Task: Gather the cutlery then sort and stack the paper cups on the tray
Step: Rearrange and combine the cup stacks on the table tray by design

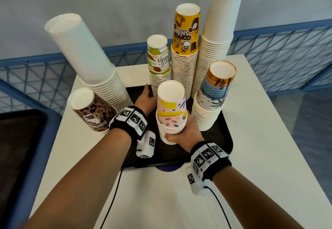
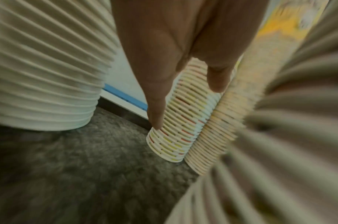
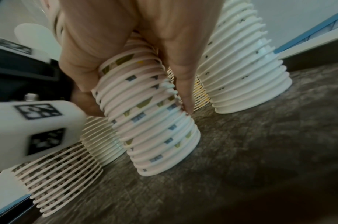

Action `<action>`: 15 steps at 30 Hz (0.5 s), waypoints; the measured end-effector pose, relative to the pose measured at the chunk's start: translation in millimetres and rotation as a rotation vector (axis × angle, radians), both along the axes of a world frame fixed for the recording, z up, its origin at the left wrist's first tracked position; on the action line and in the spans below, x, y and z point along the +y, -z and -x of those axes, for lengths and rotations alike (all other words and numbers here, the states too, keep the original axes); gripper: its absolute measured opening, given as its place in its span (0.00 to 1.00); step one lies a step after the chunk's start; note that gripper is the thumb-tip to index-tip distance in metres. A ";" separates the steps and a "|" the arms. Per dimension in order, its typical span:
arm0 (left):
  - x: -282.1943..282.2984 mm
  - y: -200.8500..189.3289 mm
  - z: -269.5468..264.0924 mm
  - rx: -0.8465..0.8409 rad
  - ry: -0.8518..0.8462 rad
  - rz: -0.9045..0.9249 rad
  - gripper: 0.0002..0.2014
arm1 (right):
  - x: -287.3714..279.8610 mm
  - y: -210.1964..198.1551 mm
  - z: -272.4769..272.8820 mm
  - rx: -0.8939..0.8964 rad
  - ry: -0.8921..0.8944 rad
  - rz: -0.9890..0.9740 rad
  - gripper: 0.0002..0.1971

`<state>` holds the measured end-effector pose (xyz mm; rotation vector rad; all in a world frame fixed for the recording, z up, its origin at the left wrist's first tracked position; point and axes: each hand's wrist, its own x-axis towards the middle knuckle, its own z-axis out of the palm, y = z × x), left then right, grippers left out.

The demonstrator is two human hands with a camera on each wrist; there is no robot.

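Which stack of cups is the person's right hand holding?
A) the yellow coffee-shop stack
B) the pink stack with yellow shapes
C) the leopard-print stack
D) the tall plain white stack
B: the right hand wraps around the lower part of the pink stack with yellow shapes, which stands on the black tray.

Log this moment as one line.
right hand: grips pink-yellow cup stack | left hand: fingers straight beside fruit-print stack | tray: stacks upright

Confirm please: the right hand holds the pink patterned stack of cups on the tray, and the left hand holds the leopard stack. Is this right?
Partly. The right hand does grip the pink stack on the tray. But the left hand reaches to the fruit-patterned stack, not the leopard one; the left wrist view shows it.
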<state>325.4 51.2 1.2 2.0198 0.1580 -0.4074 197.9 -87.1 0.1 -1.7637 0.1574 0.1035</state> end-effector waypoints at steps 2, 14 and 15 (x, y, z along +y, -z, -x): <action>5.4 -13.2 30.5 0.068 -0.055 0.187 0.35 | 1.2 0.7 -0.2 -0.004 0.002 0.011 0.46; 86.5 -12.0 166.9 0.025 -0.309 -0.147 0.14 | 7.6 0.2 2.3 -0.038 0.062 0.090 0.42; 93.3 -11.8 167.4 -0.003 -0.367 -0.176 0.15 | 7.8 1.3 2.4 -0.038 0.067 0.088 0.42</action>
